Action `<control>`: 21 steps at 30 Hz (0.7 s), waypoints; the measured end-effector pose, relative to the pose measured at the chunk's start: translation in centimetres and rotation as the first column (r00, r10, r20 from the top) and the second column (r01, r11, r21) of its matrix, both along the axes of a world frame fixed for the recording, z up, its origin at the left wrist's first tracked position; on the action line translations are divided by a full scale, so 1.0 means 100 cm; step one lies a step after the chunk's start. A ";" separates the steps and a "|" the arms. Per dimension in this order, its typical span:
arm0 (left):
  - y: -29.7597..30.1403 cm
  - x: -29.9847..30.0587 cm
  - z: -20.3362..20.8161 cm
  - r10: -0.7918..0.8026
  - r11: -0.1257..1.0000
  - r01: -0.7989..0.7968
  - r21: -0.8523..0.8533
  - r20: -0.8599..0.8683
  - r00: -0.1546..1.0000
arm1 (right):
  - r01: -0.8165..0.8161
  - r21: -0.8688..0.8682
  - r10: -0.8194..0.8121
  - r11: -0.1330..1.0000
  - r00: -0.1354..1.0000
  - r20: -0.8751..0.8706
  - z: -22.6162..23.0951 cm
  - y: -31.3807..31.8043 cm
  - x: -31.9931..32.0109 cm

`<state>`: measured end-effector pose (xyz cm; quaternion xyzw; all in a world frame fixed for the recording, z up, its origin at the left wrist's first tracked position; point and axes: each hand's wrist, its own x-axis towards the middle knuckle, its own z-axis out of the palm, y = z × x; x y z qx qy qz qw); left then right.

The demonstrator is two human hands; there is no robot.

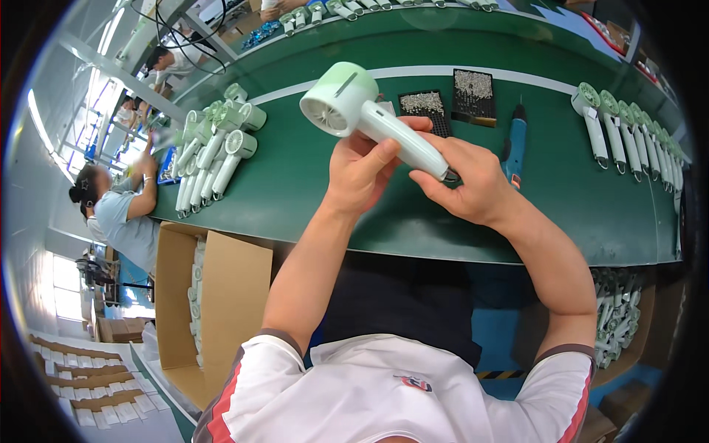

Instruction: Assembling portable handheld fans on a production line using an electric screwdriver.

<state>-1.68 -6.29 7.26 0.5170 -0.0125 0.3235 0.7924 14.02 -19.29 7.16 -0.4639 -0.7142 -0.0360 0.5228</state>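
A handheld fan [375,114] with a pale green and white round head and a white handle is held up over the green worktable, its head toward the upper left. My left hand [360,171] is closed around the upper part of the handle, thumb along its near side. Around the lower end of the handle, the fingers and thumb of my right hand [473,179] are closed, close to a small dark loop at the tip. A blue electric screwdriver [515,144] lies just beyond my right hand. Behind the fan are two black trays of small screws [473,85], one partly covered.
A cluster of fans [214,140] lies on the table's left, and a row of fans [628,129] lines its right. Below the left edge stands an open cardboard box [240,303]. More white parts [617,317] fill a box below right. Another person [122,210] works at far left.
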 end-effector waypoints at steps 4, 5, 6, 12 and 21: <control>0.000 0.002 0.014 0.160 0.987 -0.157 0.039 -0.114 0.980 | -0.122 -0.327 0.014 0.937 0.949 -0.314 -0.005 0.000 -0.002; -0.001 0.003 0.018 0.222 0.972 -0.203 0.120 -0.174 0.959 | -0.125 -0.339 0.017 0.932 0.952 -0.305 -0.006 0.000 -0.002; -0.006 0.006 0.022 0.296 0.955 -0.290 0.061 -0.194 0.935 | -0.311 -0.384 0.063 0.869 0.841 -0.537 -0.007 -0.001 -0.002; -0.016 0.014 0.037 0.261 0.961 -0.278 -0.002 -0.331 0.907 | -0.657 -0.238 0.140 0.716 0.469 -0.872 -0.011 0.001 -0.003; -0.012 0.028 0.036 0.143 0.989 -0.115 0.088 -0.467 0.873 | -0.676 -0.179 0.141 0.715 0.389 -0.910 -0.012 0.003 0.010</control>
